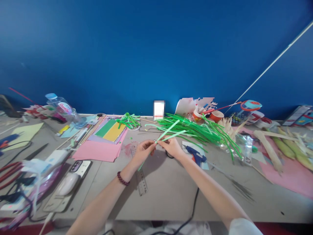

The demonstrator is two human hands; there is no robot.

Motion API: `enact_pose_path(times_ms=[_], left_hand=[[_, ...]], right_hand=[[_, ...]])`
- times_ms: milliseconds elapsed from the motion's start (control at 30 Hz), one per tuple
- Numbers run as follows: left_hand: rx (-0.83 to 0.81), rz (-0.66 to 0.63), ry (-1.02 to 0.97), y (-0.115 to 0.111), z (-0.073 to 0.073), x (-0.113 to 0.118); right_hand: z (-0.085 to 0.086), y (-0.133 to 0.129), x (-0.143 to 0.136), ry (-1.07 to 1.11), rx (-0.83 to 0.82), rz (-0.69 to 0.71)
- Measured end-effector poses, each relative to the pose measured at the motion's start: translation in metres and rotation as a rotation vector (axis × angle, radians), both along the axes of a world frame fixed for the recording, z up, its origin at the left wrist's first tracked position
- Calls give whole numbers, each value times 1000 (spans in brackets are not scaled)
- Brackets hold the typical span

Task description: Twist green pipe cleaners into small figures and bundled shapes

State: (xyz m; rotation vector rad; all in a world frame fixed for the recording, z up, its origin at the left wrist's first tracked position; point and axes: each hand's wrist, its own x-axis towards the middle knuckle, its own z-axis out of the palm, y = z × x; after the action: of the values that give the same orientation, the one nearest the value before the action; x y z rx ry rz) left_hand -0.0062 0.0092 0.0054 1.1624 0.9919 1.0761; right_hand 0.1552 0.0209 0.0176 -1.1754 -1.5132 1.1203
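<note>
Light green pipe cleaners [168,130] cross between my two hands, their free ends pointing up and to the right. My left hand [144,150] pinches them near the crossing, and a tail sticks out below it. Closed on the same strands from the other side is my right hand [172,147]. The fingertips almost meet and hide the joint. Beneath my left hand lies a clear ruler [142,184]. A blue glue gun [197,156] rests on a pale sheet just right of my right hand.
Behind my hands spreads a bundle of green pipe cleaners [195,129]. Coloured paper sheets [97,150] and curled green pieces [129,120] lie at left. A phone [81,168], a plastic bottle [62,106] and cables stand or lie farther left. Corn husks [283,147] are at right.
</note>
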Motion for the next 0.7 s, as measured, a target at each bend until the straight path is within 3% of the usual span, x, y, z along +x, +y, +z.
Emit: enact_pose_path(times_ms=[200, 400, 533, 700], left_hand=[[114, 29, 76, 2, -6, -1], [193, 36, 170, 2, -9, -1], [522, 206, 442, -1, -8, -3], [972, 280, 711, -3, -12, -8]], right_hand=[[8, -3, -1, 148, -157, 79], [3, -1, -1, 150, -135, 18], [5, -1, -1, 184, -178, -76], [6, -2, -5, 211, -217, -28]])
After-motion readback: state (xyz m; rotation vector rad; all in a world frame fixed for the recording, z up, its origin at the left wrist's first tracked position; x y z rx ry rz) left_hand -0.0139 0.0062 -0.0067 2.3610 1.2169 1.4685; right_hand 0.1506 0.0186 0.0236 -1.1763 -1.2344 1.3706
